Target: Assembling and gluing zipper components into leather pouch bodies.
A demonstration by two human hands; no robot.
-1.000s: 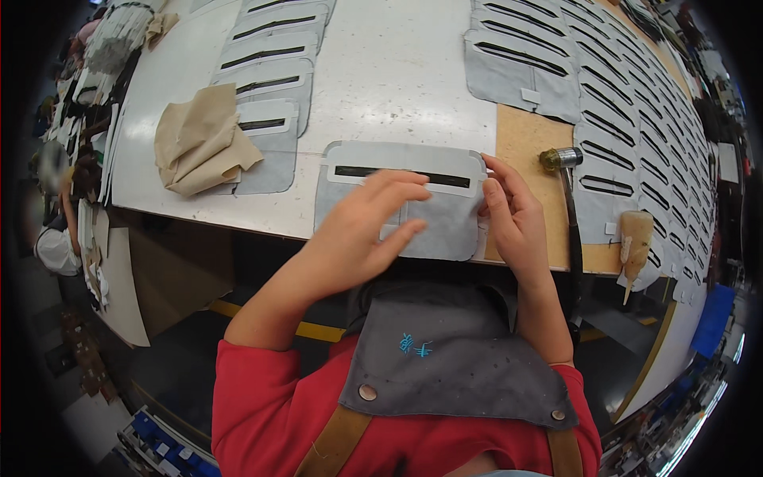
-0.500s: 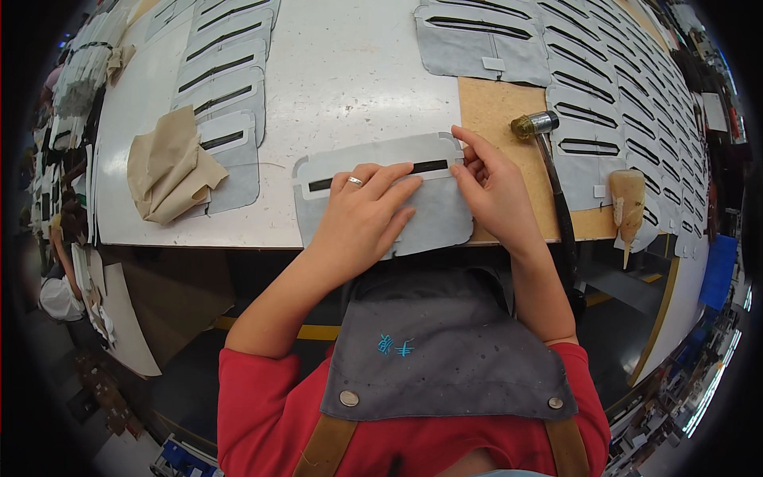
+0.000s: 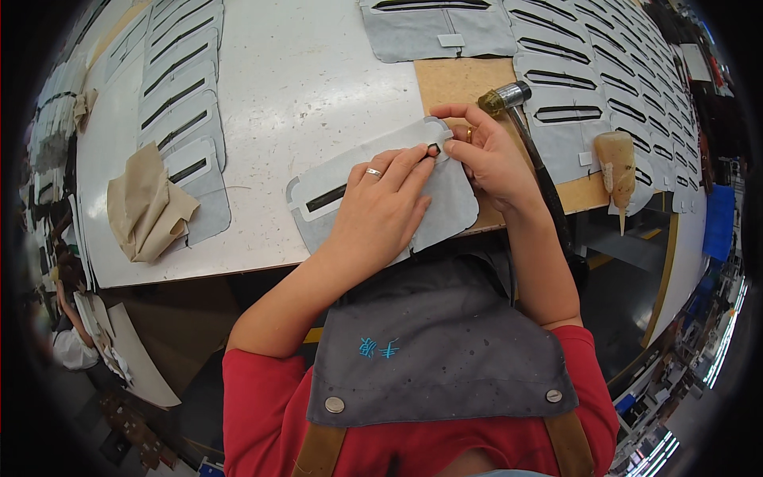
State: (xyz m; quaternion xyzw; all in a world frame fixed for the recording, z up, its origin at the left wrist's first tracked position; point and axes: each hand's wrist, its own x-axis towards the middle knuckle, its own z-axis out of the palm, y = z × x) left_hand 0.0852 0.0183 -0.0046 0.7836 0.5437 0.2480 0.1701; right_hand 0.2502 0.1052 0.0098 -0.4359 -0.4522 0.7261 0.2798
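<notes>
A light grey panel (image 3: 314,171) with rounded corners lies tilted at the table's near edge, its right end raised farther away. A black, zipper-like strip (image 3: 324,197) runs along a pale band on it. My left hand (image 3: 380,200), a ring on one finger, lies with fingers stretched across the panel, covering the strip's middle. Its fingertips press beside the strip's right end (image 3: 433,149). My right hand (image 3: 491,163) grips the panel's upper right edge between thumb and fingers, the fingers partly hidden behind it.
A black-handled mallet (image 3: 531,143) and a tan glue bottle (image 3: 616,167) lie to the right, by a brown board (image 3: 445,79). Rows of similar panels (image 3: 556,119) cover the right side; another row (image 3: 179,103) lies left, with a crumpled beige cloth (image 3: 143,207) nearby.
The view has shifted and turned. The panel's right end now tilts farther away. My left fingertips have slid toward the strip's right end, and my right hand has moved toward the upper corner.
</notes>
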